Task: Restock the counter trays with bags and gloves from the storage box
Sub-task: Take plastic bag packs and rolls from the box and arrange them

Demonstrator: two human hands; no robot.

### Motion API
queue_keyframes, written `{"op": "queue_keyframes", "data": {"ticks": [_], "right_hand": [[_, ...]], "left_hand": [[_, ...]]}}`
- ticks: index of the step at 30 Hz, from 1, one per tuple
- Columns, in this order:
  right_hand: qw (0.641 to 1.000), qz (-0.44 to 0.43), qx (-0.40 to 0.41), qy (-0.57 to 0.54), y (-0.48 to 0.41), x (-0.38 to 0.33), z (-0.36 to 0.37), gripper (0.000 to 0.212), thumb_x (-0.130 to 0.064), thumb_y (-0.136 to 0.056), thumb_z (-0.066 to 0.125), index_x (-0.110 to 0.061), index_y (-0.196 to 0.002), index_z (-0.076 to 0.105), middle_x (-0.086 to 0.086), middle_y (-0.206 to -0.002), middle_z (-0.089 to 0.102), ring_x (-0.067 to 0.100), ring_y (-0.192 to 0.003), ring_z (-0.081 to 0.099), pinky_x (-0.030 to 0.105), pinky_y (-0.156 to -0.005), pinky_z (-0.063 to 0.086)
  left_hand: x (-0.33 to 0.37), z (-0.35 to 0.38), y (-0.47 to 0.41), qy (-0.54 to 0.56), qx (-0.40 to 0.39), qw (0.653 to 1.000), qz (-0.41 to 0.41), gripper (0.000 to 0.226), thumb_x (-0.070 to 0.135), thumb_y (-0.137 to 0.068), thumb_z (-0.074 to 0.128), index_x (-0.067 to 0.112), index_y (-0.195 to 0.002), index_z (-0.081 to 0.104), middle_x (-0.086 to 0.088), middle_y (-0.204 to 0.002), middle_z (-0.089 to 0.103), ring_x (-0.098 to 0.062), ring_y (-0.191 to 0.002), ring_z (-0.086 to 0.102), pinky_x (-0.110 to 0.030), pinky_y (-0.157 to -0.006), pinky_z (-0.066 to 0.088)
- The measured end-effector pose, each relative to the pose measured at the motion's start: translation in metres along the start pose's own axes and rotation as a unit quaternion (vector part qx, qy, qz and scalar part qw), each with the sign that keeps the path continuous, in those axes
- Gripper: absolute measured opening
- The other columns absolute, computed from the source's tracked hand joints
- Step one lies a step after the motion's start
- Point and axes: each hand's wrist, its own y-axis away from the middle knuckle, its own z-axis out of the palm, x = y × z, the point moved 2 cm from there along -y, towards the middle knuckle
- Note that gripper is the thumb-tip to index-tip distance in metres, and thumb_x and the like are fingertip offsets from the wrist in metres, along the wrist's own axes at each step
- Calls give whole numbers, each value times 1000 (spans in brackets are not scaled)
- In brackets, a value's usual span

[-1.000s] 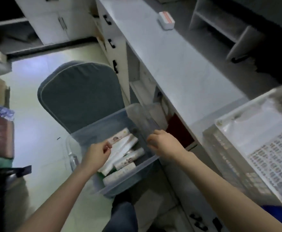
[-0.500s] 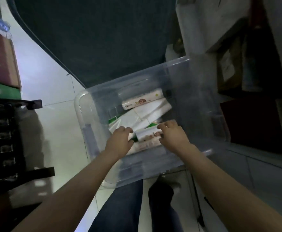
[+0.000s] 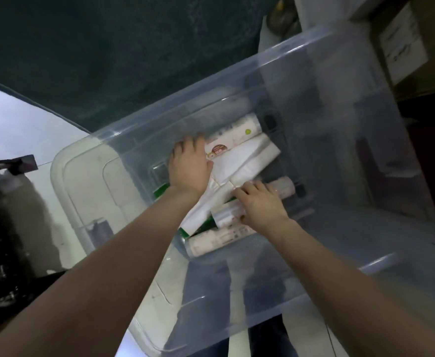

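Head view: both bare forearms reach down into a clear plastic storage box [image 3: 327, 81]; its translucent lid [image 3: 87, 191] lies under or beside its left side on the pale floor [image 3: 17, 124]; behind the box spreads a dark teal cushion [image 3: 108, 47]. At the bottom of the box, toward its left wall, lies a loose heap of white packs and rolls; the left hand [image 3: 189, 164] rests flat, palm down and fingers spread, on the far left part of the heap, its fingertips touching a printed white pack [image 3: 233, 135] near the far wall; it grips nothing. Just right of that hand lie folded white bags [image 3: 247, 161], stacked at an angle. The right hand [image 3: 260, 204] lies with curled fingers over a plastic-wrapped roll [image 3: 226, 217]; whether it has truly closed around the roll cannot be told. Another roll [image 3: 284, 188] pokes out beyond its fingers; a printed roll [image 3: 219, 239] lies nearest the box's near wall. Cardboard boxes [image 3: 402, 47] stand on a shelf at upper right.
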Motion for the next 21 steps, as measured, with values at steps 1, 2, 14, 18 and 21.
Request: {"op": "queue_keyframes", "data": {"ticks": [1, 2, 14, 18, 21], "right_hand": [[1000, -1, 4, 5, 1, 0, 1, 57, -28, -78, 70, -25, -130, 46, 4, -131, 48, 29, -124, 40, 48, -113, 22], [1000, -4, 6, 11, 2, 1, 2, 57, -28, -79, 70, -24, -130, 46, 3, -131, 47, 29, -124, 39, 50, -114, 19], [998, -10, 20, -53, 39, -1, -19, 57, -37, -82, 68, -28, -132, 45, 4, -130, 40, 27, -125, 34, 53, -113, 19], [996, -15, 80, -45, 70, -5, -49, 56, -40, -80, 68, -27, -130, 47, 4, -123, 44, 26, -119, 38, 45, -104, 27], [990, -11, 134, -36, 107, -5, -81, 53, -42, -79, 67, -26, -126, 48, 5, -118, 45, 26, -113, 42, 45, -96, 32]], "left_hand": [[1, 2, 0, -12, 4, 1000, -2, 61, 30, -88, 58, 13, -141, 31, -19, -135, 41, -36, -119, 42, -42, -97, 37], [1, 4, 1, -23, 8, 1000, -1, 62, 30, -88, 58, 14, -141, 31, -19, -136, 39, -35, -120, 41, -42, -97, 37], [-6, -16, 39, 34, 1, 999, 10, 45, 30, -89, 62, 7, -123, 46, -18, -117, 57, -35, -106, 54, -46, -82, 47], [-8, -42, 71, 91, 37, 994, 37, 44, 25, -87, 64, 5, -124, 49, -19, -112, 59, -37, -98, 55, -45, -76, 47], [-3, -76, 90, 101, 69, 990, 77, 44, 24, -87, 65, 11, -126, 50, -15, -110, 59, -34, -96, 55, -40, -75, 46]]}}
